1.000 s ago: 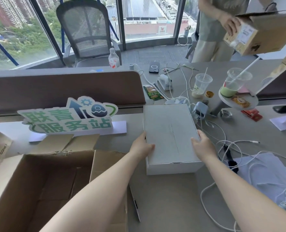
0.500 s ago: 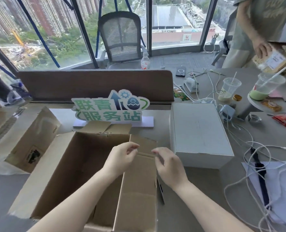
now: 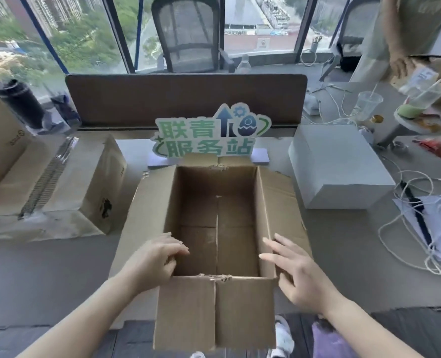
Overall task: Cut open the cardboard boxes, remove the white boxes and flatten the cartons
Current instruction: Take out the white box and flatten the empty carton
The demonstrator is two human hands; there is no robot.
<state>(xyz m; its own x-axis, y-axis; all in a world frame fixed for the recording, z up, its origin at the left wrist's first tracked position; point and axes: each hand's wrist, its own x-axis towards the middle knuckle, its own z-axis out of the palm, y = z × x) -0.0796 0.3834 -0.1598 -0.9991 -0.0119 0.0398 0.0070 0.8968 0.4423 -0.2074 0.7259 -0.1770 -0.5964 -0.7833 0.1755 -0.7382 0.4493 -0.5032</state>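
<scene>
The open cardboard carton (image 3: 216, 228) stands empty at the near edge of the table (image 3: 33, 275), its flaps splayed outward; the white box (image 3: 338, 164) already sits out on the table just to its right. The left hand (image 3: 152, 262) curls its fingers over the carton's left wall at the near corner, gripping the rim. The right hand (image 3: 299, 270) is spread, fingers straight, holding nothing, against the right flap. The step in hand looks like flattening. To do it well, the bottom seam probably needs splitting first, then opposite walls pushed diagonally so the carton folds along its existing creases rather than buckling.
</scene>
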